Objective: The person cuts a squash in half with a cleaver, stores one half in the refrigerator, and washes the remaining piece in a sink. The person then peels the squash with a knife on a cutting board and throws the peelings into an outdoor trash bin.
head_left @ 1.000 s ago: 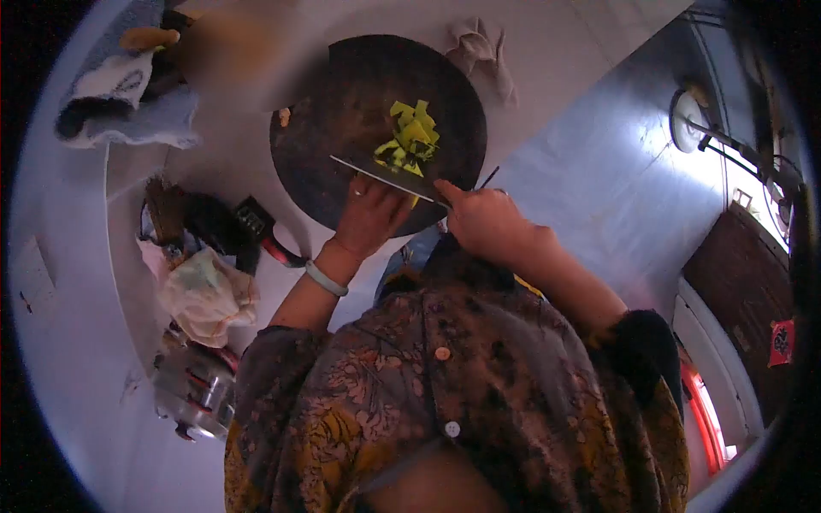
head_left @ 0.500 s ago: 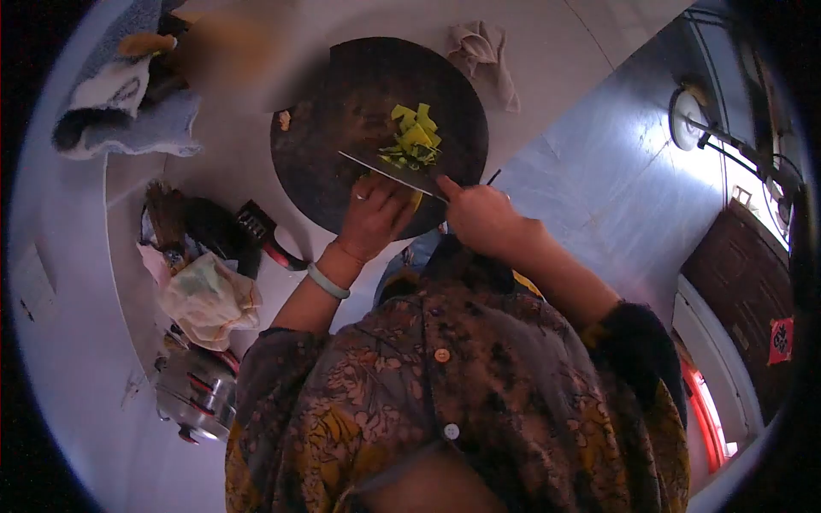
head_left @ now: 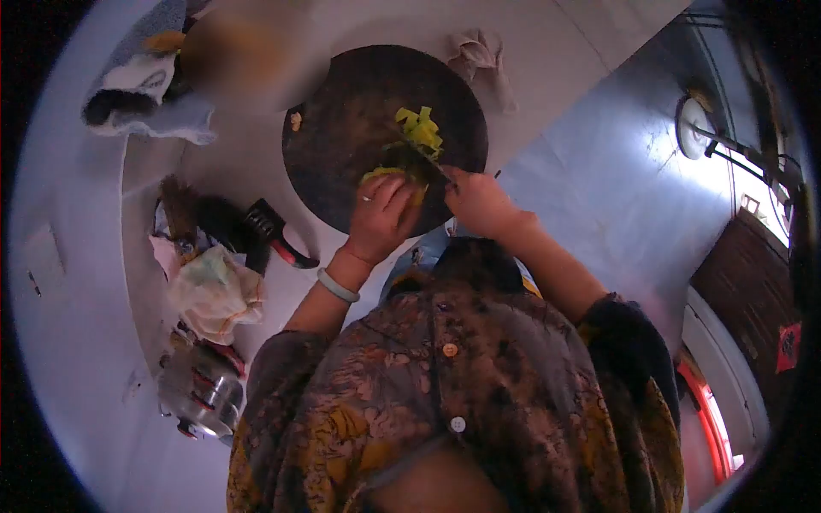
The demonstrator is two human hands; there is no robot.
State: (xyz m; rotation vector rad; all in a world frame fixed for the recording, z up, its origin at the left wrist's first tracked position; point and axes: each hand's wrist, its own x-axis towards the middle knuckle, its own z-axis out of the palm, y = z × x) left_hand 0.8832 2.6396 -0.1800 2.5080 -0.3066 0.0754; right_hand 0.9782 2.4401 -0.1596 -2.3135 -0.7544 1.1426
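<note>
A round dark chopping board (head_left: 342,154) lies on the light counter. On its right half is a small heap of cut yellow-green vegetable pieces (head_left: 420,130). My left hand (head_left: 382,218), with a ring and a pale bangle, presses curled fingers on more of the green vegetable (head_left: 382,173) near the board's front edge. My right hand (head_left: 481,203) is closed round the handle of a knife (head_left: 425,156). The blade, seen nearly edge-on, slants up and left between my left fingers and the heap.
A crumpled cloth (head_left: 481,53) lies behind the board at the right. To the left are a black-and-red tool (head_left: 278,235), a cloth bundle (head_left: 214,291) and a steel pot (head_left: 201,393). A fan (head_left: 693,126) stands at the far right.
The knife has turned from lying across above my left fingers to a steeper slant by the heap. The green piece under my left fingers shows more. The whole view has shifted slightly.
</note>
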